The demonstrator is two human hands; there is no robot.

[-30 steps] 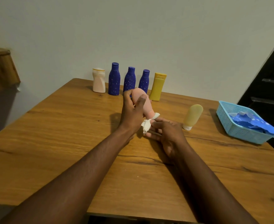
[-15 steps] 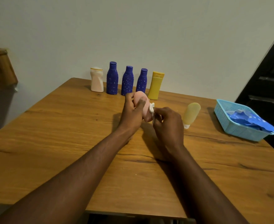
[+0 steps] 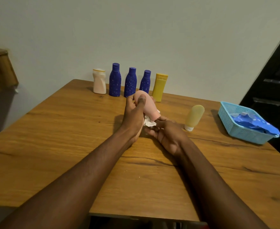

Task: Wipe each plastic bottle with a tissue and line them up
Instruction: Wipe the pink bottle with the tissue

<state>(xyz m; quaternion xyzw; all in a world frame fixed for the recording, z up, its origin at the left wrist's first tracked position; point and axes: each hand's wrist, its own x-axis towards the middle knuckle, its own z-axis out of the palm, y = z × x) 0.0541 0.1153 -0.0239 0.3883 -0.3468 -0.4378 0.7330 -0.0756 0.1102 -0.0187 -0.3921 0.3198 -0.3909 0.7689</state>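
1. Pink bottle (image 3: 146, 106): centre of frame, held above the table, tilted, with its rounded base toward the upper left and its cap end toward the lower right.
2. Left hand (image 3: 133, 118): grips the pink bottle round its body, thumb lying across the near face, fingers wrapped behind.
3. Tissue (image 3: 150, 123): white and crumpled, under the pink bottle's cap end, between the two hands. A small fold shows just right of the cap.
4. Right hand (image 3: 168, 135): just below and right of the bottle, fingers curled, holding the tissue against the cap end.
5. Row at the table's far edge, upper centre of frame, all upright against the wall, from frame left to right: cream bottle (image 3: 99, 82); tallest blue speckled bottle (image 3: 115, 80); middle blue speckled bottle (image 3: 130, 83); shortest blue speckled bottle (image 3: 145, 81); yellow bottle (image 3: 159, 87). Neighbours stand near one another with narrow gaps.
6. Pale yellow tube bottle (image 3: 194, 117): right of centre, apart from the row, standing on its white cap and leaning slightly.
7. Blue mesh basket (image 3: 246, 135): right edge of the frame, on the table near its corner.
8. Blue packet (image 3: 254, 124): crumpled, lying in the basket, one end over the rim.
9. Wooden table (image 3: 53, 138): bears all the above. Both forearms reach across it from the bottom of the frame.
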